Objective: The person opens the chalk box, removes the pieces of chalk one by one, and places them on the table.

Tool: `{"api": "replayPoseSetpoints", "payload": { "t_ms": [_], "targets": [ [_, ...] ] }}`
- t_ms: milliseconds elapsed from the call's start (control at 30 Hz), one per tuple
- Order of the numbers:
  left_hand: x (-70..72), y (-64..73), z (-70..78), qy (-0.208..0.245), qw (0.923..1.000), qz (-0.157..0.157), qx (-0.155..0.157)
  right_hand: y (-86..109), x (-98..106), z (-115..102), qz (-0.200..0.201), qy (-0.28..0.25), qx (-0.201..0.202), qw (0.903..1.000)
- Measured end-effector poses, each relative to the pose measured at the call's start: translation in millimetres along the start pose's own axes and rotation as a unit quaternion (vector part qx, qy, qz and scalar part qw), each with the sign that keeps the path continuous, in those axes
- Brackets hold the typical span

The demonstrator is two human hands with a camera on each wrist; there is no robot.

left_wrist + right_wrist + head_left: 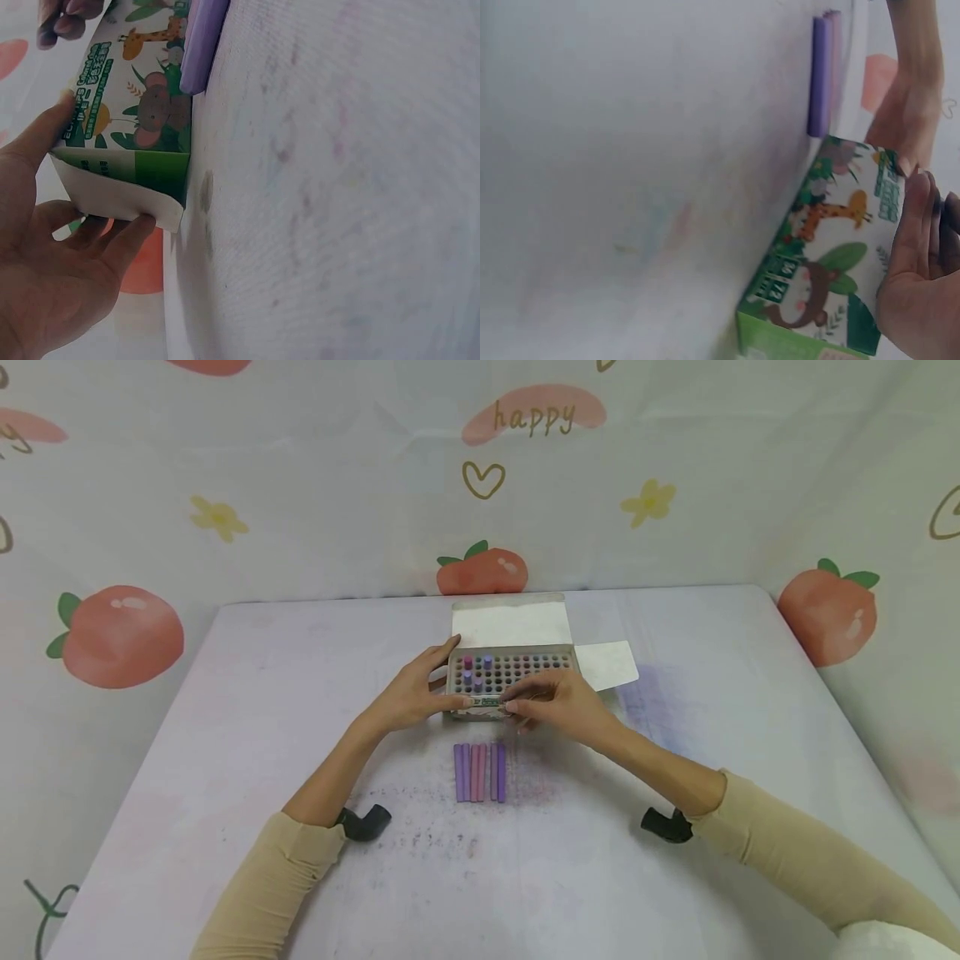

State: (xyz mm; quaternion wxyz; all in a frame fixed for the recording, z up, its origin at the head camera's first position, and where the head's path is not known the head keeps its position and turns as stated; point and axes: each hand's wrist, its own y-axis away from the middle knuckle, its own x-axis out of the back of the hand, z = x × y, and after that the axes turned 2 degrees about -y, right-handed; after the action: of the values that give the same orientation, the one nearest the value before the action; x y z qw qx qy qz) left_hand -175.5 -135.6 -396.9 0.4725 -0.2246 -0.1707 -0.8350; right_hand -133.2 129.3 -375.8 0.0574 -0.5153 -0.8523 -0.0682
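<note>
A chalk box (483, 714) with printed animals on its front lies at mid-table, its top a grid of round holes. One magenta chalk (468, 662) and a few lilac chalks (487, 662) stand in holes at its left. My left hand (408, 697) grips the box's left end, thumb at the front edge and fingers round the side; a white flap (112, 196) shows there. My right hand (562, 702) is over the box's front right, thumb and fingertips close together at the top front edge. Darkened fingertips show, but I cannot tell whether anything is between them.
In front of the box lies a row of lilac, pink (482, 772) and purple chalks (501, 772). Behind, the white lid (512, 627) stands raised, and a side flap (607, 665) sticks out to the right. Chalk smudges (652, 710) mark the white tabletop.
</note>
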Motion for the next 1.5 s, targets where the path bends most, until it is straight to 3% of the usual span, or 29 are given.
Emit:
{"api": "replayPoseSetpoints", "payload": {
  "t_ms": [233,633,1000,1167,1500],
  "targets": [
    [0.4,-1.0,0.3,0.001,1.0,-0.001,-0.001,-11.5,10,-9,0.005,0.005,0.003,1.0],
    [0.3,-0.8,1.2,-0.001,1.0,-0.001,0.002,-36.4,28,-8,0.032,0.099,0.011,0.9945],
    [0.2,-0.1,0.3,0.005,1.0,0.0,0.002,-52.0,25,-6,0.033,0.113,0.032,0.9925],
    [0.5,0.3,1.3,0.008,1.0,0.0,0.0,-57.5,22,-3,0.033,0.141,0.046,0.9884],
    [0.5,-0.9,-1.3,0.011,0.9999,-0.004,-0.004,-64.3,17,0,0.023,0.199,0.036,0.979]
  ]
}}
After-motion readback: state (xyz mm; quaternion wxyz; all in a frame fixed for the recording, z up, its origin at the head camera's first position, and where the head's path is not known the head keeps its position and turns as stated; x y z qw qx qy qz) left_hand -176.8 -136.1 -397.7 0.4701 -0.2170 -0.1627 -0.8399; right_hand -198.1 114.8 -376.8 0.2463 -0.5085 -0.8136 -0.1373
